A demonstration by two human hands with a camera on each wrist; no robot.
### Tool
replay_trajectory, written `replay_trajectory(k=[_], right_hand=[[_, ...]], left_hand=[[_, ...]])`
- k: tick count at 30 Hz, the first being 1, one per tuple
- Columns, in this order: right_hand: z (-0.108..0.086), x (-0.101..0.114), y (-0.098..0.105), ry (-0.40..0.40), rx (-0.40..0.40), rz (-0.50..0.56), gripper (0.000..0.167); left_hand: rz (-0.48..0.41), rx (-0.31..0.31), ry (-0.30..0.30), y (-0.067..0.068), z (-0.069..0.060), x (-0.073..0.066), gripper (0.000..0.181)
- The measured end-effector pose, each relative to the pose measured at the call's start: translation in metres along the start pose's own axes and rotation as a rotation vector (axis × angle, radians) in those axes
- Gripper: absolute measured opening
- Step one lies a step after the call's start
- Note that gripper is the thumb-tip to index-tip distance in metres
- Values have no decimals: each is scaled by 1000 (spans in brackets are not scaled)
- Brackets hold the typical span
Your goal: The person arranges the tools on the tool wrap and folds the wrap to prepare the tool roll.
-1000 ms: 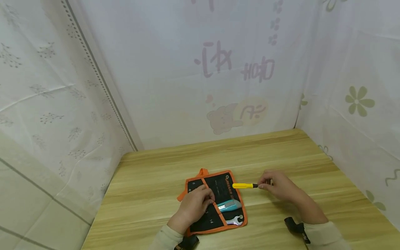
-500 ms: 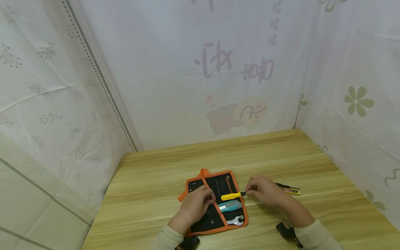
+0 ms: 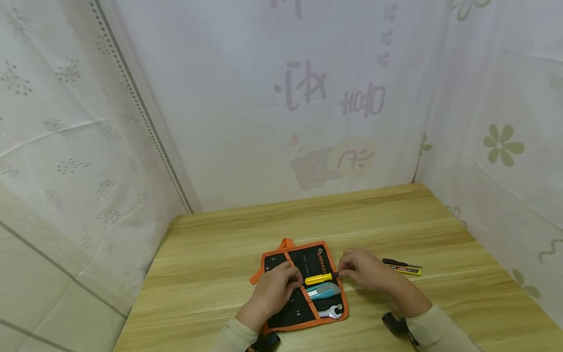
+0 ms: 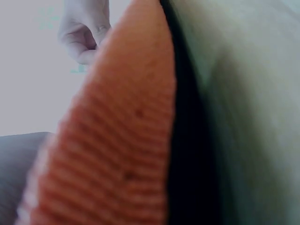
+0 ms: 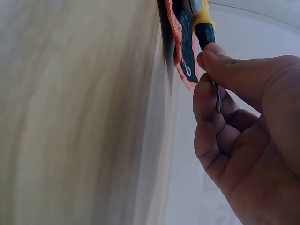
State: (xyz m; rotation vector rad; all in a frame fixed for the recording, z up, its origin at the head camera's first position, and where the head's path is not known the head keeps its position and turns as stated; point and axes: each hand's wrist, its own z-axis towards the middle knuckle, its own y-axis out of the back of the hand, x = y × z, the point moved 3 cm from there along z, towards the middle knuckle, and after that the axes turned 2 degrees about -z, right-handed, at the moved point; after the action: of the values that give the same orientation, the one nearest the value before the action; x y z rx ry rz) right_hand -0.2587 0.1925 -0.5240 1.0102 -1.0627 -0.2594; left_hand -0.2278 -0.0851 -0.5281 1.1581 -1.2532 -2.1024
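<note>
A black tool pouch with orange trim lies flat on the table. My left hand rests over it, finger and thumb pinching the orange edge of its pocket strip. Beyond those fingertips lies the yellow handle of a screwdriver, above the pouch. My right hand pinches this screwdriver at its other end; the right wrist view shows the thin metal shaft between thumb and fingers. A teal utility knife and an open-end wrench sit partly in the pocket. Orange trim blocks much of the left wrist view.
To the right of my right hand lie a black thin-tipped tool and a yellow-and-dark flat pack. The wood-grain table is bounded by hanging printed curtains at the back and sides.
My right hand has carried the screwdriver left and down, from beside the pouch to over it, its handle nearing the pocket strip. Left hand holds its place. The small black tool is now uncovered.
</note>
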Motion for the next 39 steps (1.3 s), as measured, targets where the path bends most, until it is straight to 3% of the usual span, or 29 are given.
replay_trajectory(k=[10, 31, 39], right_hand=[[9, 2, -8, 16, 32, -40, 14], [28, 11, -14, 105, 140, -138, 21], [27, 19, -18, 57, 179, -82, 25]], left_hand=[[23, -21, -18, -1, 2, -2, 17], [34, 4, -72, -2, 1, -4, 22], [43, 32, -87, -1, 1, -6, 23]])
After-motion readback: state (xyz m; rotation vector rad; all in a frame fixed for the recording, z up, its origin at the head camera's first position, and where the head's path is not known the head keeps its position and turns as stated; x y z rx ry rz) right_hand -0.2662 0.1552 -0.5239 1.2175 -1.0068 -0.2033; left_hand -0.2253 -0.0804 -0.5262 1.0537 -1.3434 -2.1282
